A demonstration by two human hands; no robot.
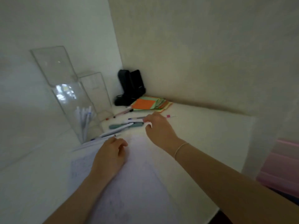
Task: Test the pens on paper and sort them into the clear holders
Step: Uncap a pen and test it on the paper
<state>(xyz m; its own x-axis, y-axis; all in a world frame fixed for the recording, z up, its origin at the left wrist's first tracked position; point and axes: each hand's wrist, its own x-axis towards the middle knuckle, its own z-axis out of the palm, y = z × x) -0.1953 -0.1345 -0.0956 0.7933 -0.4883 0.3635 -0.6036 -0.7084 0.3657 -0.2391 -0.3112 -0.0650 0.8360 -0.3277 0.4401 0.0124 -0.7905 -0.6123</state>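
Clear holders [64, 94] stand at the left by the wall. One of them has several white pens [84, 120] standing in it, and a smaller clear holder [95, 91] behind it looks empty. Loose pens lie on the white desk: a teal pen [116, 126], white pens [113, 132], a thin pen with a blue tip [135, 118] and a pinkish pen [121, 112]. My right hand [158, 130] reaches over them and pinches the end of a white pen [134, 122]. My left hand [111, 154] rests on the scribbled paper [137, 183] with loosely curled fingers.
A stack of orange and green sticky notes [145, 104] lies at the back near the wall corner, beside a black object [129, 88]. A pink box [281, 167] sits off the desk's right edge. Walls close the desk at the left and back.
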